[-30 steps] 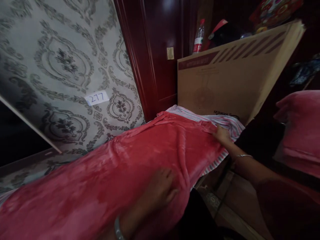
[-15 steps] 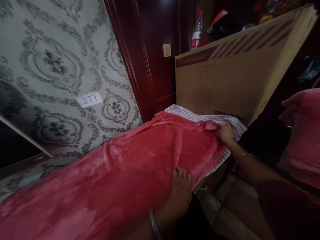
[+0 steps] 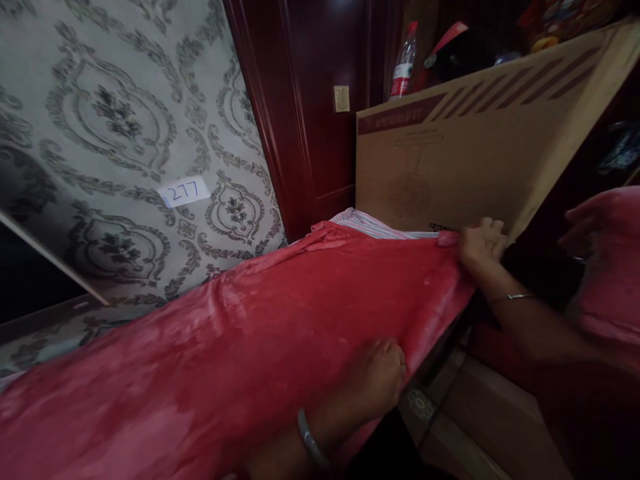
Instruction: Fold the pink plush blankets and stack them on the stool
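Observation:
A red plush blanket (image 3: 280, 313) stretches from the lower left to the far right corner of a bed-like surface. My right hand (image 3: 483, 247) is closed on the blanket's far right corner, pulling the cloth taut. Closer to me, my left hand (image 3: 380, 377) is curled into a fist on the blanket's near edge, gripping the fabric there; its fingertips are hidden. A striped sheet (image 3: 373, 223) peeks out from under the blanket at the far end.
Behind the far end stands a large cardboard box (image 3: 450, 160), with a red-capped bottle (image 3: 404, 63) behind its top edge. Patterned wallpaper (image 3: 125, 120) lines the left side. Pink folded cloth (image 3: 610, 260) lies at the right, above a tiled floor (image 3: 465, 413).
My right hand has drawn the blanket corner to the right, covering more of the striped sheet. My left hand has shifted right and slightly toward me along the near edge.

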`<state>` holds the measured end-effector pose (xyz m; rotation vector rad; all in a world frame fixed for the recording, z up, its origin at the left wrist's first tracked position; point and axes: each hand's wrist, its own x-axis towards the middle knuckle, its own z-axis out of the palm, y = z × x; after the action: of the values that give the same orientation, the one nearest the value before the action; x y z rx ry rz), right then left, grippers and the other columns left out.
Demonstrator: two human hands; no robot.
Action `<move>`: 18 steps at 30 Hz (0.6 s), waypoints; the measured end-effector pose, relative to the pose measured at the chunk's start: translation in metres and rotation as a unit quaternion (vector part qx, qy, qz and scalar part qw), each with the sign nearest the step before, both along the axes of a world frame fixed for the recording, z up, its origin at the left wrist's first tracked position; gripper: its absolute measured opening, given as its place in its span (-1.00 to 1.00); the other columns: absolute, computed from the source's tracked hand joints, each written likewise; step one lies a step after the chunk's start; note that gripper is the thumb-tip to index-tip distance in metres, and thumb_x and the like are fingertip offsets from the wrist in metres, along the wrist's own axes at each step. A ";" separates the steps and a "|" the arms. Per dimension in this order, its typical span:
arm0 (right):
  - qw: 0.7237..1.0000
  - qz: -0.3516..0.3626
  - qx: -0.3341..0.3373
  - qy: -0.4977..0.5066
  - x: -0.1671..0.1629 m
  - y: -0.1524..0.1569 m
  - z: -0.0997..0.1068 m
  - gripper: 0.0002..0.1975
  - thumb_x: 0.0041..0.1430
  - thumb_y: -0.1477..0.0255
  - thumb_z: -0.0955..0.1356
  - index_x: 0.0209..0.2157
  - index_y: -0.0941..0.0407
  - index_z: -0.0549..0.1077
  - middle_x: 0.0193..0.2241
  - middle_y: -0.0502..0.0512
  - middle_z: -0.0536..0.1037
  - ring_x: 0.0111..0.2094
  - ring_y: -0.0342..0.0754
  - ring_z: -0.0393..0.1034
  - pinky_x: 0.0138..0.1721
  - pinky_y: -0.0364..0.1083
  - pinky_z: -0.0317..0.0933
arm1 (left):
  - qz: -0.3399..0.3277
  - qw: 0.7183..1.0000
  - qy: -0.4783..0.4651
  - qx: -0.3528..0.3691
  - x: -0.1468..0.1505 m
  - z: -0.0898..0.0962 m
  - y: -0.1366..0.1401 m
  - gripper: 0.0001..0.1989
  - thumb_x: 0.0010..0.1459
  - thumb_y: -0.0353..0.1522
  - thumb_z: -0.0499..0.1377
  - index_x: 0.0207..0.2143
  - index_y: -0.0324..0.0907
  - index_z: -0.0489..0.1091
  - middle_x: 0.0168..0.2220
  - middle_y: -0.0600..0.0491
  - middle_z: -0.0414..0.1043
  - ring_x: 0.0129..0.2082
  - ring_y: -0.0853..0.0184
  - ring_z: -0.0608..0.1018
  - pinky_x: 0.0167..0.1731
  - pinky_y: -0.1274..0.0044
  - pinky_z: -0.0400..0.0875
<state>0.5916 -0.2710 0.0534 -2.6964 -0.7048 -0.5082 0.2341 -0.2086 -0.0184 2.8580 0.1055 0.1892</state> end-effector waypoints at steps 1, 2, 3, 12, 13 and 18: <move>0.999 -0.016 -0.033 -0.005 0.000 -0.001 -0.002 -0.60 0.31 0.64 0.11 -0.09 0.47 0.52 0.01 0.76 0.33 0.14 0.41 0.16 -0.06 0.23 0.15 | -0.006 1.000 0.007 0.001 0.001 -0.001 -0.001 -0.86 0.32 -0.43 0.05 -0.22 -0.21 0.41 -0.22 -0.04 0.48 -0.23 0.26 0.50 -0.19 0.44 0.41; 0.998 -0.021 -0.065 -0.006 -0.002 -0.003 -0.007 -0.64 0.28 0.66 0.16 -0.15 0.44 0.55 -0.02 0.72 0.38 0.13 0.38 0.19 -0.04 0.24 0.15 | -0.013 1.000 0.015 0.010 0.001 -0.003 -0.001 -0.85 0.31 -0.43 0.05 -0.21 -0.21 0.42 -0.22 -0.05 0.50 -0.23 0.25 0.51 -0.19 0.42 0.42; 0.995 -0.012 -0.097 -0.008 -0.005 -0.004 -0.013 -0.68 0.26 0.68 0.19 -0.21 0.41 0.57 -0.05 0.68 0.42 0.12 0.35 0.22 -0.01 0.24 0.15 | -0.025 0.999 0.024 0.026 0.001 -0.006 -0.002 -0.85 0.30 -0.43 0.06 -0.20 -0.22 0.43 -0.21 -0.07 0.51 -0.22 0.22 0.53 -0.19 0.40 0.44; 0.983 0.018 -0.181 0.031 -0.012 -0.003 -0.047 -0.82 0.17 0.59 0.33 -0.41 0.22 0.59 -0.18 0.49 0.59 0.03 0.40 0.41 0.06 0.39 0.18 | -0.135 0.981 0.119 -0.075 0.009 0.001 0.025 -0.85 0.28 -0.37 0.14 -0.18 -0.13 0.51 -0.20 0.06 0.63 -0.24 0.30 0.63 -0.29 0.53 0.45; 0.983 0.025 -0.177 0.032 -0.009 0.001 -0.043 -0.81 0.17 0.58 0.32 -0.37 0.22 0.60 -0.14 0.49 0.59 0.05 0.39 0.41 0.05 0.38 0.19 | -0.110 0.986 0.071 -0.105 0.010 0.008 0.038 -0.80 0.30 -0.39 0.10 -0.13 -0.12 0.51 -0.15 0.07 0.63 -0.19 0.33 0.63 -0.21 0.54 0.46; 0.988 0.077 -0.126 0.043 -0.001 0.049 -0.030 -0.69 0.19 0.59 0.29 -0.13 0.32 0.62 0.01 0.59 0.54 0.11 0.36 0.42 0.01 0.16 0.32 | 0.168 0.983 -0.040 -0.059 0.012 0.037 0.134 -0.54 0.33 -0.35 0.05 0.25 -0.18 0.33 0.30 -0.14 0.36 0.30 0.17 0.38 0.31 0.28 0.22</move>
<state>0.5910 -0.2218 0.0236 -2.8409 -1.0030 -0.2801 0.2457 -0.0746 0.0182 2.6915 0.5639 0.3504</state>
